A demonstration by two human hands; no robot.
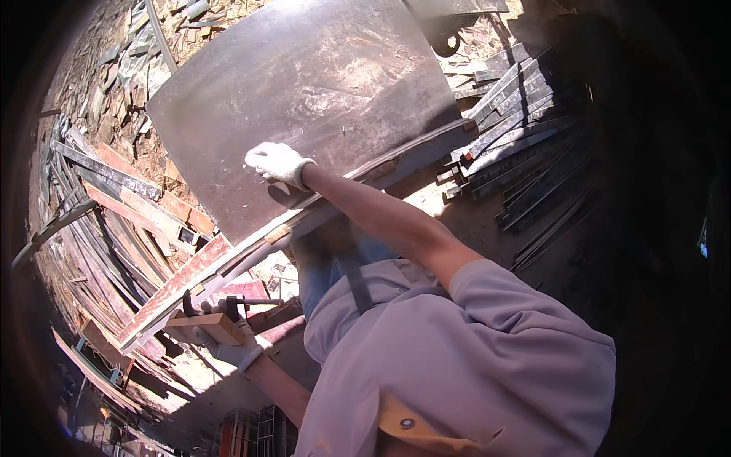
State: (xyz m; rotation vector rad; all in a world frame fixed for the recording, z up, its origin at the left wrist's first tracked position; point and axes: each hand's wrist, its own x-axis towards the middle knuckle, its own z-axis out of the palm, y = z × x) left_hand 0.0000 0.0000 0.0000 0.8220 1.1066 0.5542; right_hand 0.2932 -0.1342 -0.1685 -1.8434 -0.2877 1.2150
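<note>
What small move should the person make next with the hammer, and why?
Probably bring the hammer up toward the sheet's lower edge. The gloved left hand holds its wooden handle low beside the framing bars, apart from the sheet. The gloved right hand presses flat on the dark metal sheet, steadying it.

harsh sunlight, hard shadows, dark fisheye rim
</note>
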